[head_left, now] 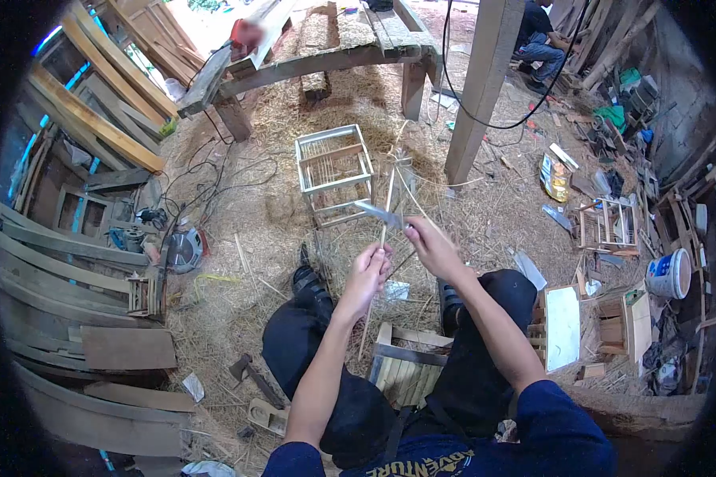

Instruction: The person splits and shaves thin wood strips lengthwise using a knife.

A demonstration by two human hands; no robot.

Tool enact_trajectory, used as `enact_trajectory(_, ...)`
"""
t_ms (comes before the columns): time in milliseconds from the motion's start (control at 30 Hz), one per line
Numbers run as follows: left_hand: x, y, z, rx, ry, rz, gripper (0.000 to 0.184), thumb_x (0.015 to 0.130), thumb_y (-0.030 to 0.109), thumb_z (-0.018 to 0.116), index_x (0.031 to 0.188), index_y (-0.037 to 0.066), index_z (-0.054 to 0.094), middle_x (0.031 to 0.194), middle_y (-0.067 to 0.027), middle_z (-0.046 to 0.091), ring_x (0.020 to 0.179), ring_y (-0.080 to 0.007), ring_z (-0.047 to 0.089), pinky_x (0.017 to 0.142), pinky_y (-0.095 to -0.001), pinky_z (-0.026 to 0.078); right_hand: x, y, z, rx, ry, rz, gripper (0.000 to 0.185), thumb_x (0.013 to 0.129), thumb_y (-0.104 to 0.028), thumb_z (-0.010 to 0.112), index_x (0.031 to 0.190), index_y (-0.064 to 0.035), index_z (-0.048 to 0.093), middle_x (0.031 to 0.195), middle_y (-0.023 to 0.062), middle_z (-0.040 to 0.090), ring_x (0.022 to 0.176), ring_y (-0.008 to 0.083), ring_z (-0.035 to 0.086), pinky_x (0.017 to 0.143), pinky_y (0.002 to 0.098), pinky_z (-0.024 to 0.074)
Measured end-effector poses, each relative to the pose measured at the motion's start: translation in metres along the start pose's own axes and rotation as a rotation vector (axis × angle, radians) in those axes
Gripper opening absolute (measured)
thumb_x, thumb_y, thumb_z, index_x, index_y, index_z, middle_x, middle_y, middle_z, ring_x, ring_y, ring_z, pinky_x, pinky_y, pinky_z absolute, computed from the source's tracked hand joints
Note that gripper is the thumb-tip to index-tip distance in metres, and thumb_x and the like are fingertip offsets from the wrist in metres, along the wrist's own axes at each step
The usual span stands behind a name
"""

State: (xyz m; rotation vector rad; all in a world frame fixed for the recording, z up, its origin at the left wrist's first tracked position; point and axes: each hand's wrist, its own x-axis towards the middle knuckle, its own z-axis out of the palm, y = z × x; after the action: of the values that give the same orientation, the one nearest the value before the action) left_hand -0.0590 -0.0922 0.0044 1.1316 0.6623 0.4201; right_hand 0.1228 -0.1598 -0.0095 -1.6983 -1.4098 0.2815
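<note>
My left hand [366, 277] is closed round a thin wooden or bamboo strip [364, 338], which runs up and down in front of me between my knees. In my right hand [435, 249] is a knife, its pale blade [378, 213] pointing left and lying across the strip just above my left fingers. Whether the blade touches the strip I cannot tell. Beyond the hands, a small wooden frame with thin bars [332, 189] rests on the floor. Between my legs stands a slatted wooden piece [406, 367].
Shavings cover the floor. A workbench [318, 67] and a post [485, 95] stand ahead; a person [542, 48] sits far right. Left are a circular saw [185, 250], cables and stacked boards [95, 131]. A hatchet [243, 368] lies near my left leg; a white bucket [668, 274] is right.
</note>
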Motion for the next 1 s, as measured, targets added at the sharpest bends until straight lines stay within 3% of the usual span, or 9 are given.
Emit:
enact_trajectory(33, 0.002, -0.001, 0.001, -0.039, 0.017, 0.025, 0.021, 0.108, 0.025, 0.042, 0.114, 0.008, 0.053, 0.076, 0.0074, 0.04, 0.055, -0.0011, 0.032, 0.047, -0.0191, 0.027, 0.0, -0.002, 0.003, 0.096, -0.08, 0.036, 0.026, 0.099, -0.017, 0.056, 0.118, 0.0009, 0.06, 0.105, 0.0213, 0.064, 0.097, 0.0392, 0.063, 0.085, 0.0449, 0.0492)
enact_trajectory(167, 0.011, -0.007, -0.002, -0.053, 0.146, 0.076, 0.023, 0.107, 0.029, 0.047, 0.113, 0.008, 0.054, 0.075, 0.0074, 0.042, 0.056, -0.0005, 0.034, 0.047, -0.0189, 0.028, -0.006, -0.002, 0.026, 0.206, -0.143, -0.132, 0.028, 0.102, -0.021, 0.054, 0.121, -0.0012, 0.059, 0.1, 0.0205, 0.064, 0.093, 0.0353, 0.064, 0.082, 0.0427, 0.0484)
enact_trajectory(300, 0.019, -0.017, -0.007, 0.188, 0.27, 0.253, 0.025, 0.106, 0.028, 0.05, 0.105, 0.005, 0.059, 0.075, 0.0049, 0.048, 0.057, -0.0049, 0.04, 0.051, -0.0237, 0.034, -0.002, -0.012, 0.022, 0.167, -0.233, -0.072, 0.032, 0.103, -0.025, 0.051, 0.122, -0.0005, 0.059, 0.103, 0.0213, 0.065, 0.095, 0.0407, 0.062, 0.083, 0.0442, 0.0485)
enact_trajectory(367, 0.025, -0.025, -0.012, 0.369, 0.341, 0.388, 0.026, 0.105, 0.025, 0.051, 0.101, 0.002, 0.062, 0.073, 0.0015, 0.052, 0.058, -0.0082, 0.043, 0.054, -0.0277, 0.037, -0.001, -0.012, 0.021, 0.132, -0.198, -0.098, 0.033, 0.103, -0.027, 0.051, 0.121, -0.0002, 0.059, 0.102, 0.0213, 0.064, 0.095, 0.0414, 0.061, 0.083, 0.0452, 0.0482)
enact_trajectory(467, 0.012, -0.003, -0.004, 0.593, 0.403, 0.392, 0.026, 0.102, 0.02, 0.051, 0.098, -0.003, 0.064, 0.071, -0.0046, 0.055, 0.062, -0.0121, 0.048, 0.059, -0.0332, 0.04, 0.0, -0.014, 0.021, 0.037, -0.09, -0.205, 0.03, 0.099, -0.025, 0.055, 0.116, -0.001, 0.061, 0.1, 0.0196, 0.065, 0.095, 0.0404, 0.061, 0.082, 0.0455, 0.047)
enact_trajectory(700, -0.001, 0.004, 0.002, 0.557, 0.333, 0.354, 0.026, 0.102, 0.019, 0.051, 0.101, -0.004, 0.064, 0.067, -0.0057, 0.054, 0.06, -0.0109, 0.048, 0.056, -0.033, 0.04, 0.003, -0.021, 0.0, -0.181, -0.167, -0.241, 0.03, 0.097, -0.023, 0.059, 0.117, -0.0019, 0.062, 0.102, 0.017, 0.066, 0.096, 0.0369, 0.062, 0.084, 0.0452, 0.0462)
enact_trajectory(800, -0.007, 0.0, 0.005, 0.505, 0.272, 0.417, 0.025, 0.103, 0.019, 0.051, 0.104, -0.002, 0.064, 0.066, -0.0005, 0.052, 0.058, -0.0087, 0.046, 0.052, -0.0304, 0.037, 0.003, -0.015, -0.003, -0.194, 0.018, -0.283, 0.027, 0.097, -0.028, 0.057, 0.111, -0.0052, 0.064, 0.101, 0.0162, 0.068, 0.092, 0.0378, 0.064, 0.079, 0.0461, 0.0473)
enact_trajectory(900, -0.029, -0.008, 0.015, 0.378, 0.108, 0.235, 0.026, 0.105, 0.026, 0.05, 0.106, 0.002, 0.06, 0.074, 0.0057, 0.049, 0.062, -0.004, 0.042, 0.052, -0.0225, 0.032, 0.024, 0.021, -0.032, -0.265, 0.237, 0.095, 0.027, 0.1, -0.029, 0.053, 0.108, -0.0063, 0.065, 0.094, 0.0176, 0.068, 0.087, 0.0382, 0.066, 0.077, 0.047, 0.0488)
enact_trajectory(1000, -0.018, -0.019, 0.009, 0.322, 0.13, 0.244, 0.026, 0.106, 0.026, 0.048, 0.105, 0.003, 0.059, 0.073, 0.0062, 0.046, 0.059, -0.0017, 0.038, 0.049, -0.0204, 0.029, 0.02, 0.022, -0.023, -0.243, 0.27, 0.091, 0.028, 0.102, -0.03, 0.05, 0.108, -0.0072, 0.066, 0.092, 0.0196, 0.068, 0.086, 0.0393, 0.066, 0.076, 0.0481, 0.0499)
